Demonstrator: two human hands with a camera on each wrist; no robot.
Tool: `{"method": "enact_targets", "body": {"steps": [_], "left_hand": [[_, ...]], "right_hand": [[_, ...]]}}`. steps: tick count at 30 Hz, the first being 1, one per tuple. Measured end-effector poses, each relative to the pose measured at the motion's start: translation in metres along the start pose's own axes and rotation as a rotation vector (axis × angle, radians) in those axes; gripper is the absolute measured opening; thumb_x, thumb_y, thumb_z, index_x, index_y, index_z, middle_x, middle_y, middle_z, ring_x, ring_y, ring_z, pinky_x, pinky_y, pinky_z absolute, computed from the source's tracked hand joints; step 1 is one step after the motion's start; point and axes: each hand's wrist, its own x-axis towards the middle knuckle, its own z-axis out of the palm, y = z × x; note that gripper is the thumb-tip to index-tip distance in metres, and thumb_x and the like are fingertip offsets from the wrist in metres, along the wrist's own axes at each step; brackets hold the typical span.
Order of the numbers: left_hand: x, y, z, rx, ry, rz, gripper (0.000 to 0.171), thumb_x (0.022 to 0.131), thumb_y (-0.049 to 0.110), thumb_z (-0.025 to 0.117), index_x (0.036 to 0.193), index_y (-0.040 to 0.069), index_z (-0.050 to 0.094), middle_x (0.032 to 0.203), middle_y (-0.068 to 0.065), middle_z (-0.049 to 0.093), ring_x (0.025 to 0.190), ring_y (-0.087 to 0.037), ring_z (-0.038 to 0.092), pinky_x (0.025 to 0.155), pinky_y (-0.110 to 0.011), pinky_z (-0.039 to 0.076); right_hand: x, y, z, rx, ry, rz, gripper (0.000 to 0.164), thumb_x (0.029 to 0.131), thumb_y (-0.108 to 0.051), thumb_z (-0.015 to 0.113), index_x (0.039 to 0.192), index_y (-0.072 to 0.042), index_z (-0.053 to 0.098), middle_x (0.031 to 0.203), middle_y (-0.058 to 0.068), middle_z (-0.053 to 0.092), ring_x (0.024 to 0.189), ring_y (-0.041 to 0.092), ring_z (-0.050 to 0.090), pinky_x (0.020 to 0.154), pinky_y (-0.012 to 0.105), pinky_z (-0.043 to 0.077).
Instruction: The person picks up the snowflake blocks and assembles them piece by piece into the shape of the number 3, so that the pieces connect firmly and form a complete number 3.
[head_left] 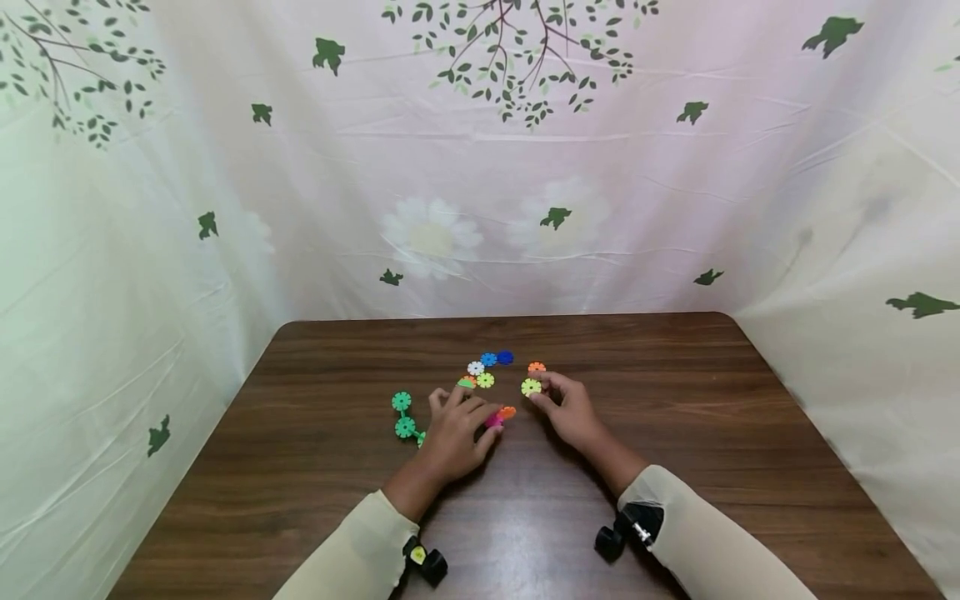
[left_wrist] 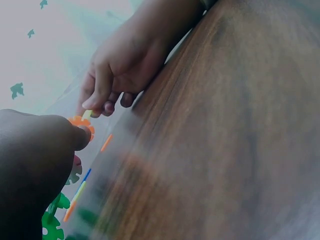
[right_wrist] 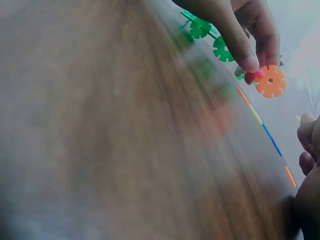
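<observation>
Left sleeve (head_left: pixel 341 554) and right sleeve (head_left: pixel 723 542): long, plain, of pale beige cloth. Left hand (head_left: pixel 454 437) and right hand (head_left: pixel 576 414) bare. On end of left sleeve, black device (head_left: pixel 433 569) of rounded, blocky shape, beside small yellow mark (head_left: pixel 417 554) (its drawing too small to read). On end of right sleeve, black mount (head_left: pixel 649 518), silvery metal piece (head_left: pixel 642 533), rounded black block (head_left: pixel 610 544).

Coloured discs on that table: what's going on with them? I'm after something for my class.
A person's left hand grips a pink disc that has an orange disc beside it. The right hand pinches a yellow disc close to that orange one, but apart from it. Linked green discs sit beside the left hand. Farther back on the table lie other discs: white, blue, yellow and orange.
</observation>
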Motion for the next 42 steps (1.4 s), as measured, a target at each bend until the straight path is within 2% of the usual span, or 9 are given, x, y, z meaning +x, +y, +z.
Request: {"method": "enact_targets", "body": {"steps": [11, 20, 26, 32, 38, 42], "left_hand": [[0.001, 0.001, 0.001, -0.005, 0.013, 0.004, 0.028, 0.098, 0.030, 0.083, 0.123, 0.016, 0.081, 0.115, -0.001, 0.081, 0.120, -0.032, 0.064, 0.099, -0.061, 0.036], [0.000, 0.001, 0.000, 0.010, 0.020, 0.006, 0.031, 0.098, 0.032, 0.084, 0.125, 0.017, 0.081, 0.115, 0.000, 0.081, 0.121, -0.031, 0.063, 0.099, -0.061, 0.036], [0.001, 0.001, 0.000, 0.027, 0.023, 0.015, 0.031, 0.098, 0.033, 0.083, 0.125, 0.019, 0.081, 0.115, 0.001, 0.081, 0.120, -0.027, 0.062, 0.099, -0.059, 0.036], [0.000, 0.001, -0.001, -0.004, 0.021, 0.028, 0.031, 0.098, 0.032, 0.083, 0.125, 0.018, 0.082, 0.114, 0.001, 0.082, 0.119, -0.027, 0.063, 0.099, -0.059, 0.036], [0.000, 0.000, -0.001, 0.012, 0.044, 0.072, 0.028, 0.095, 0.031, 0.085, 0.119, 0.018, 0.083, 0.110, 0.002, 0.083, 0.113, -0.022, 0.067, 0.098, -0.057, 0.036], [0.000, -0.001, 0.000, 0.020, 0.058, 0.092, 0.026, 0.094, 0.030, 0.086, 0.117, 0.017, 0.083, 0.108, 0.001, 0.083, 0.112, -0.023, 0.069, 0.099, -0.057, 0.038]], "right_hand": [[-0.012, -0.010, -0.002, 0.026, -0.028, 0.053, 0.034, 0.094, -0.001, 0.082, 0.127, 0.003, 0.077, 0.094, 0.013, 0.073, 0.088, 0.006, 0.061, 0.081, 0.019, 0.051], [-0.014, -0.016, -0.001, 0.124, -0.041, 0.161, 0.033, 0.088, -0.002, 0.089, 0.120, 0.002, 0.080, 0.093, 0.018, 0.079, 0.081, 0.007, 0.065, 0.069, 0.021, 0.056], [-0.015, -0.016, -0.002, 0.143, -0.064, 0.158, 0.033, 0.087, -0.002, 0.090, 0.118, 0.003, 0.080, 0.093, 0.021, 0.081, 0.079, 0.008, 0.066, 0.067, 0.023, 0.057], [-0.015, -0.016, -0.001, 0.132, -0.084, 0.148, 0.030, 0.086, -0.001, 0.091, 0.113, 0.005, 0.080, 0.094, 0.022, 0.082, 0.076, 0.008, 0.066, 0.065, 0.022, 0.055], [-0.015, -0.015, 0.002, 0.132, -0.102, 0.171, 0.027, 0.086, 0.001, 0.090, 0.111, 0.006, 0.081, 0.092, 0.019, 0.083, 0.079, 0.007, 0.066, 0.067, 0.021, 0.054], [-0.014, -0.014, 0.004, 0.140, -0.114, 0.177, 0.027, 0.086, 0.001, 0.090, 0.111, 0.006, 0.081, 0.092, 0.018, 0.082, 0.080, 0.008, 0.068, 0.069, 0.021, 0.055]]}}
